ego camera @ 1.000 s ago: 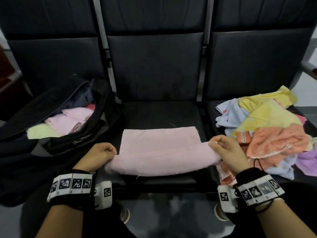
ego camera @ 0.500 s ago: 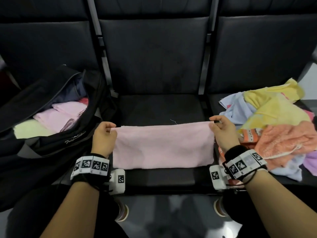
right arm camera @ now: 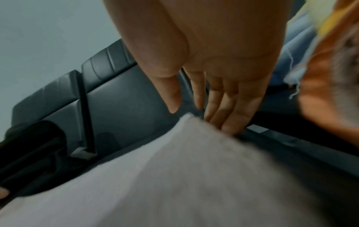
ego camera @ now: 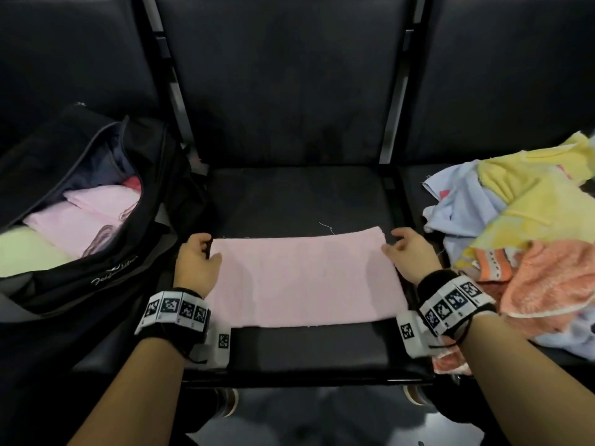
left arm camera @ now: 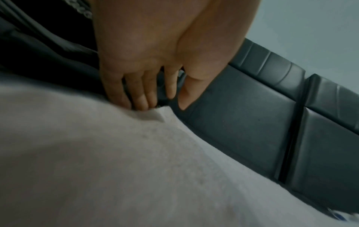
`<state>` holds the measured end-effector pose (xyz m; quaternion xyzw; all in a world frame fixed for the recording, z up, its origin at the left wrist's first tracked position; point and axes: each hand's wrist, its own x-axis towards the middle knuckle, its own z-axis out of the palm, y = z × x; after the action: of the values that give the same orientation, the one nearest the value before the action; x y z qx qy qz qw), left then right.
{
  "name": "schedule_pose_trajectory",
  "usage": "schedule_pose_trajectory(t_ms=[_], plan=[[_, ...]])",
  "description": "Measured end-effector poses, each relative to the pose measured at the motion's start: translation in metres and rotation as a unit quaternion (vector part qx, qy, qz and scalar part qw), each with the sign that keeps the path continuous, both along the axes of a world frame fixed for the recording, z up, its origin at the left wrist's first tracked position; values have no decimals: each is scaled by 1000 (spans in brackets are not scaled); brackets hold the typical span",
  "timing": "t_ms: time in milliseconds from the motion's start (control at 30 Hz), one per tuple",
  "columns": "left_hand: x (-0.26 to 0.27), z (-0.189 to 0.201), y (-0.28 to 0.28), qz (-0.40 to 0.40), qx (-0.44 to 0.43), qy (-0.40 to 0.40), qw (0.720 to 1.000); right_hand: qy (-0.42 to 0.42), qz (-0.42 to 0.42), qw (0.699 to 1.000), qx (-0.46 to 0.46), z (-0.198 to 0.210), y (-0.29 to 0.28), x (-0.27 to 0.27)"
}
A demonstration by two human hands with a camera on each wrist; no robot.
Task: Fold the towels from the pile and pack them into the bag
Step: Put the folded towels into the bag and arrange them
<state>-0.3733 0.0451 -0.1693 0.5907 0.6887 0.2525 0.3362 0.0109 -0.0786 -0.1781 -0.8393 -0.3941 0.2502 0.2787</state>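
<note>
A pink towel (ego camera: 301, 280), folded to a flat rectangle, is seen at the centre of the head view, laid on the middle black seat (ego camera: 299, 201). At its left edge the left hand (ego camera: 196, 267) is placed, fingers extended and loose, their tips touching the far left corner; nothing is gripped. At the right edge the right hand (ego camera: 410, 260) is likewise released, with straight fingers (right arm camera: 231, 107) resting against the far right corner. At the left of the frame an open black bag (ego camera: 96, 252) is seen, with folded pink and pale green towels inside. At the right of the frame a loose pile of towels (ego camera: 528, 226) in yellow, blue and orange is heaped on the next seat.
</note>
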Motion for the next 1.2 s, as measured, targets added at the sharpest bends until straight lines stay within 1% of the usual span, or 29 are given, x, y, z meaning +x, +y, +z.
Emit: schedule_pose_trajectory(t_ms=[33,100,167,233,300,367,467,567,600,667,767,800,867,933,1000,1033,1100,1167,1200], plan=[[-5,-3,-7,-20,-10,27,999,-12,10,1000,-23,-4,-7,-1],[-11,-6,-25,-52,-33,70,996,-25,14,999,-41,-12,-20,-6],[-12,-6,-43,-72,-47,104,991,-21,15,999,-47,-15,-26,-14],[-10,-4,-54,-84,-47,124,988,3,23,998,-61,-13,-27,-22],[-8,1,-59,-80,-42,124,988,37,24,997,-62,-10,-29,-25],[-9,5,-66,-80,-48,127,988,70,8,997,-43,-4,-36,-24],[-9,5,-83,-107,-56,126,985,105,-37,994,-4,9,-54,-17],[-6,5,-93,-141,-63,118,981,170,-82,982,15,25,-70,-12],[-6,5,-94,-150,-68,114,980,193,-84,977,17,32,-74,-13],[-6,8,-95,-159,-67,108,979,242,-59,968,31,48,-79,-22],[-7,14,-93,-139,-22,97,985,287,-7,956,65,74,-74,-44],[-6,17,-92,-131,-10,80,988,299,10,951,74,83,-69,-55],[-4,25,-90,-118,-3,19,993,306,41,948,83,96,-57,-81],[0,30,-90,-104,-40,-84,990,300,72,947,94,102,-41,-111],[2,35,-94,-78,-101,-200,971,288,105,947,92,100,-26,-146],[2,37,-94,-64,-128,-242,960,276,121,950,86,95,-20,-163],[0,38,-94,-34,-166,-289,942,276,151,947,60,87,-12,-194],[-4,35,-92,-15,-194,-297,935,319,167,933,22,78,-10,-214],[-4,32,-92,-11,-208,-295,933,324,166,931,6,73,-11,-217]])
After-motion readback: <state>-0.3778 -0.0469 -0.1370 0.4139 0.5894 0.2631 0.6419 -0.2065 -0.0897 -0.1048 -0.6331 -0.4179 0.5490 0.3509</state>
